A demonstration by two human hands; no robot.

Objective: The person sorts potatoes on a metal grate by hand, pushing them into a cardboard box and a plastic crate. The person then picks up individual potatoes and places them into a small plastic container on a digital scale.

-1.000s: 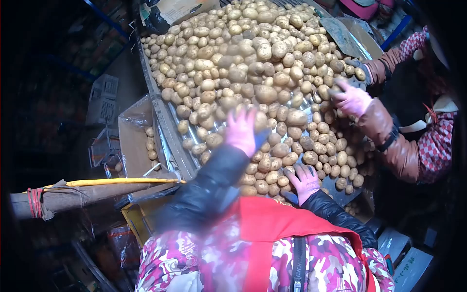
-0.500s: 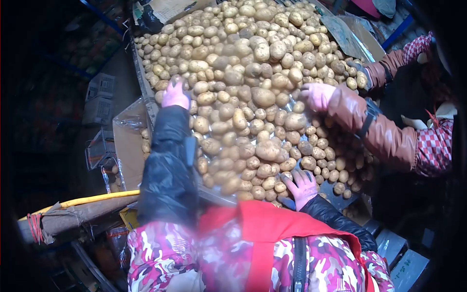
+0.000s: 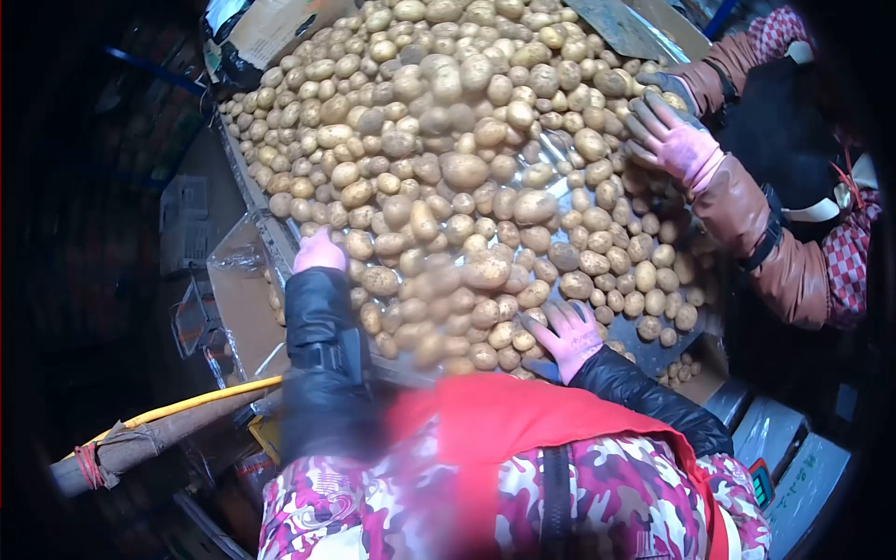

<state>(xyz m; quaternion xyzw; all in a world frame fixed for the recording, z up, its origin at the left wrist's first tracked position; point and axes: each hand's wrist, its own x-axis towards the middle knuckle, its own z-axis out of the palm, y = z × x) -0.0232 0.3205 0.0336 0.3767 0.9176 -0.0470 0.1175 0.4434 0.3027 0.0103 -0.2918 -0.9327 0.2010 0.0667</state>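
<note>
A large heap of potatoes (image 3: 464, 170) fills the work surface in front of me. My left hand (image 3: 320, 252), in a pink glove, is at the left edge of the heap beside the surface's rim; its fingers point away and down, mostly hidden, so a grip cannot be made out. Close to my body, my right hand (image 3: 569, 340) lies on the near potatoes in a pink glove with dark fingertips. Its fingers are spread, and nothing is held in it.
A co-worker's pink-gloved hand (image 3: 674, 140) is over the right side, fingers spread; their other hand (image 3: 674, 89) is behind it. A cardboard box (image 3: 245, 294) stands at the left. A yellow-edged pole (image 3: 168, 429) is at lower left, grey boxes (image 3: 770, 439) at lower right.
My left hand has drawn back toward me along the heap's left edge. My right hand stays on the near potatoes. The co-worker's near hand has moved right and away, baring some surface. The view has shifted.
</note>
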